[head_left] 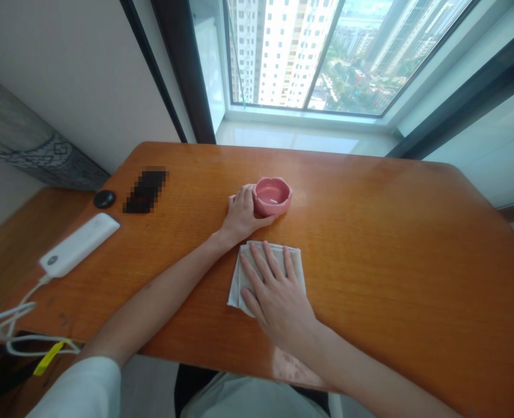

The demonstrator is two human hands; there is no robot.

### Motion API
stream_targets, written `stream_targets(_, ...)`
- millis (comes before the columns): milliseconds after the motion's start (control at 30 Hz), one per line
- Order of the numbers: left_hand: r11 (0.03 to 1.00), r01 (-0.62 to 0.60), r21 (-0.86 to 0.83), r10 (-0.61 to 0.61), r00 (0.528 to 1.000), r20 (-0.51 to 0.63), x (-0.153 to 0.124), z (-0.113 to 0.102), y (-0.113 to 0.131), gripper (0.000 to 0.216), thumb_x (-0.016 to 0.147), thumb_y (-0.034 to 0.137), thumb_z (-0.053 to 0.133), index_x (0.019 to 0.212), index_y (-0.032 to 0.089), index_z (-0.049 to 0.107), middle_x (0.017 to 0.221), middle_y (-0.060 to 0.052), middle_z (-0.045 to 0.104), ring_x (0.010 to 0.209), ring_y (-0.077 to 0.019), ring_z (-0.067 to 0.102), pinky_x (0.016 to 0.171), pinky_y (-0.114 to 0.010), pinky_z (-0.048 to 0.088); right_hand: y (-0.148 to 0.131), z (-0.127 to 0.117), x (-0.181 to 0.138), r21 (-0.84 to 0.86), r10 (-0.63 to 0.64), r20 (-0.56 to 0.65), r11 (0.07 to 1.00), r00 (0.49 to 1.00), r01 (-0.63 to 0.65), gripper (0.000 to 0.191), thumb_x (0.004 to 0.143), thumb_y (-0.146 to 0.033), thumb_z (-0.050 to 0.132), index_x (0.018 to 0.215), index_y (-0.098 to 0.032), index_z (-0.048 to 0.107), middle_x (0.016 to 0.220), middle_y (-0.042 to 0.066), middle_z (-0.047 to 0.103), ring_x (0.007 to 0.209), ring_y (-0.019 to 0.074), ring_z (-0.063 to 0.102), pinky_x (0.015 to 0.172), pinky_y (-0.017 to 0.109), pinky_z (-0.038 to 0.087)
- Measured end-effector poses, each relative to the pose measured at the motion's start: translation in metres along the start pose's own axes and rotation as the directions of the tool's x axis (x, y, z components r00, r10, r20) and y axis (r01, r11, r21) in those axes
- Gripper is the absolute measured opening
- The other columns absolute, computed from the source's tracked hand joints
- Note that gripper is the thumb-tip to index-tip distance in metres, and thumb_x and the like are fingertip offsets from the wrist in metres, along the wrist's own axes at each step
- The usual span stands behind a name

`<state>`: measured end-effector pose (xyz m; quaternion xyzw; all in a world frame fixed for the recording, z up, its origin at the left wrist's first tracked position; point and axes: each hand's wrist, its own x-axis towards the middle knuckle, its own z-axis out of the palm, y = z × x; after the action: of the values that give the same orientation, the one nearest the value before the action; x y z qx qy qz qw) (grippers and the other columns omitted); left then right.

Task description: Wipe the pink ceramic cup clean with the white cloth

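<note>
A small pink bowl (272, 197) with a wavy rim stands upright on the wooden table (383, 249). Around its left and near side, the thumb and fingers of my left hand (242, 213) are closed; some fingertips are hidden behind it. Closer to me lies a folded pale grey cloth (298, 270), flat on the tabletop. My right hand (277, 293) rests palm down on this cloth with its fingers spread, covering much of it. A gap separates the cloth from the bowl.
On the left side of the table are a white power strip (79, 245) with a white cable (11, 325), a round black object (104, 199) and a blurred-out dark object (146, 190). A window (292, 58) is beyond the far edge; a patterned curtain (43, 133) hangs at left.
</note>
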<state>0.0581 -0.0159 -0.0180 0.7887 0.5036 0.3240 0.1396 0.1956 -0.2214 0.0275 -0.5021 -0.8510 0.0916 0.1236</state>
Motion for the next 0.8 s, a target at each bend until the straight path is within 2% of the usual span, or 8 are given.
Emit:
stream_targets(133, 1.0, 0.008, 0.0, -0.008, 1.0, 0.007, 0.0, -0.002, 0.001, 0.097, 0.084, 0.059, 0.099, 0.158, 0.023, 0.047, 0.162, -0.02, 0.064, 0.155, -0.0404, 0.061, 0.125, -0.054, 0.046, 0.02, -0.026, 0.015, 0.17, 0.101, -0.118, 0.982, 0.988, -0.08, 0.048, 0.12, -0.04, 0.046, 0.159, -0.026, 0.07, 0.171, 0.01, 0.069, 0.166, 0.0399, 0.059, 0.139, 0.076, 0.042)
stream_targets(167, 1.0, 0.011, -0.003, -0.011, 1.0, 0.012, 0.0, -0.002, 0.002, 0.098, 0.084, 0.06, 0.099, 0.158, 0.023, 0.047, 0.162, -0.021, 0.064, 0.155, -0.0405, 0.061, 0.125, -0.054, 0.046, 0.034, -0.037, 0.022, 0.207, 0.176, -0.205, 0.969, 0.963, -0.133, 0.046, 0.12, -0.039, 0.043, 0.151, -0.026, 0.075, 0.162, 0.01, 0.077, 0.158, 0.0359, 0.067, 0.14, 0.071, 0.043)
stream_targets(233, 1.0, 0.011, -0.008, -0.011, 1.0, 0.014, 0.0, -0.004, 0.004, 0.097, 0.084, 0.061, 0.099, 0.157, 0.023, 0.047, 0.162, -0.02, 0.064, 0.154, -0.0404, 0.062, 0.124, -0.054, 0.046, 0.072, -0.056, 0.042, 0.189, 0.277, -0.331, 0.956, 0.902, -0.224, 0.048, 0.119, -0.038, 0.039, 0.149, -0.026, 0.075, 0.161, 0.011, 0.077, 0.162, 0.0344, 0.063, 0.144, 0.07, 0.034)
stream_targets(333, 1.0, -0.001, -0.007, 0.001, 1.0, 0.001, -0.001, -0.005, 0.005, 0.094, 0.085, 0.059, 0.099, 0.156, 0.025, 0.048, 0.16, -0.018, 0.066, 0.152, -0.0392, 0.064, 0.124, -0.053, 0.047, 0.132, -0.067, 0.07, 0.082, 0.444, -0.353, 0.891, 0.823, -0.446, 0.059, 0.118, -0.041, 0.034, 0.164, -0.019, 0.064, 0.179, 0.017, 0.06, 0.173, 0.0393, 0.047, 0.145, 0.072, 0.025)
stream_targets(400, 1.0, -0.004, -0.007, 0.004, 1.0, -0.006, -0.001, -0.006, 0.005, 0.093, 0.085, 0.058, 0.1, 0.156, 0.025, 0.049, 0.159, -0.017, 0.067, 0.151, -0.0386, 0.065, 0.125, -0.053, 0.047, 0.163, -0.06, 0.082, -0.01, 0.552, -0.239, 0.821, 0.799, -0.57, 0.071, 0.119, -0.047, 0.028, 0.178, -0.013, 0.047, 0.192, 0.021, 0.038, 0.181, 0.0443, 0.029, 0.144, 0.079, 0.016)
stream_targets(467, 1.0, 0.001, -0.006, -0.001, 1.0, 0.001, -0.001, -0.006, 0.004, 0.094, 0.084, 0.058, 0.1, 0.156, 0.026, 0.049, 0.159, -0.017, 0.067, 0.15, -0.0391, 0.065, 0.125, -0.054, 0.047, 0.183, -0.047, 0.087, -0.073, 0.609, -0.114, 0.783, 0.785, -0.618, 0.079, 0.119, -0.054, 0.022, 0.184, -0.012, 0.034, 0.196, 0.021, 0.025, 0.184, 0.0468, 0.019, 0.143, 0.083, 0.01)
stream_targets(600, 1.0, 0.004, -0.008, -0.004, 1.0, 0.0, -0.001, -0.005, 0.003, 0.094, 0.084, 0.058, 0.101, 0.155, 0.025, 0.05, 0.158, -0.017, 0.068, 0.15, -0.0393, 0.066, 0.126, -0.054, 0.046, 0.194, -0.031, 0.086, -0.114, 0.613, -0.055, 0.78, 0.788, -0.615, 0.084, 0.118, -0.062, 0.016, 0.187, -0.015, 0.025, 0.198, 0.02, 0.016, 0.185, 0.0463, 0.013, 0.142, 0.084, 0.007)
stream_targets(800, 1.0, 0.005, -0.011, -0.005, 1.0, -0.005, -0.001, -0.006, 0.003, 0.093, 0.083, 0.057, 0.102, 0.153, 0.025, 0.05, 0.156, -0.017, 0.07, 0.148, -0.0387, 0.067, 0.128, -0.054, 0.045, 0.19, -0.036, 0.086, -0.146, 0.619, -0.042, 0.773, 0.784, -0.618, 0.084, 0.119, -0.062, 0.014, 0.188, -0.016, 0.024, 0.198, 0.019, 0.015, 0.185, 0.0458, 0.014, 0.143, 0.083, 0.01)
